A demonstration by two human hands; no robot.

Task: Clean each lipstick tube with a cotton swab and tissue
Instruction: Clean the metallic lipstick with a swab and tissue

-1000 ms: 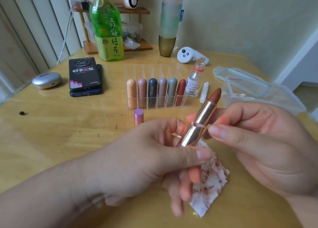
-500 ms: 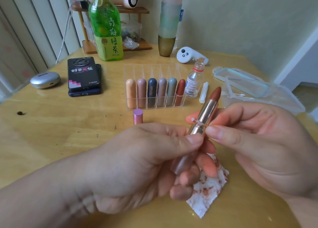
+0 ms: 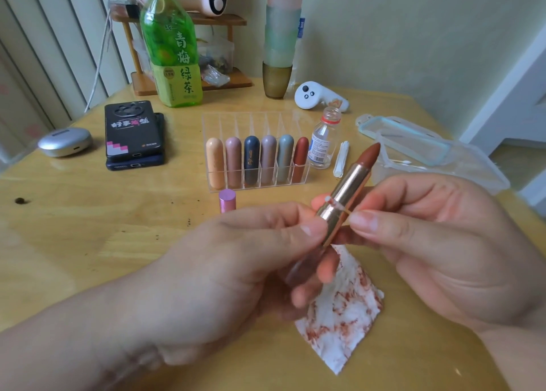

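Observation:
My left hand (image 3: 236, 269) grips the lower part of an open lipstick (image 3: 350, 188), a rose-gold tube tilted up to the right with its brown-red bullet exposed. My right hand (image 3: 443, 243) pinches a cotton swab (image 3: 335, 204) and lays it across the metal tube. A lipstick-stained tissue (image 3: 342, 316) lies on the table under both hands. Behind them a clear organizer (image 3: 257, 154) holds several capped lipsticks. A pink cap (image 3: 227, 200) stands upright in front of it.
A small glass bottle (image 3: 322, 142) and a packet of swabs (image 3: 341, 158) sit right of the organizer. A clear plastic box (image 3: 437, 160) with its lid is at the right. Two stacked phones (image 3: 133, 133), an earbud case (image 3: 63, 141), a green tea bottle (image 3: 172, 45) and a white controller (image 3: 319, 96) stand further back.
My left hand has shifted its grip on the tube, thumb now higher near the swab. The swab has stayed across the metal tube while the lipstick turned slightly.

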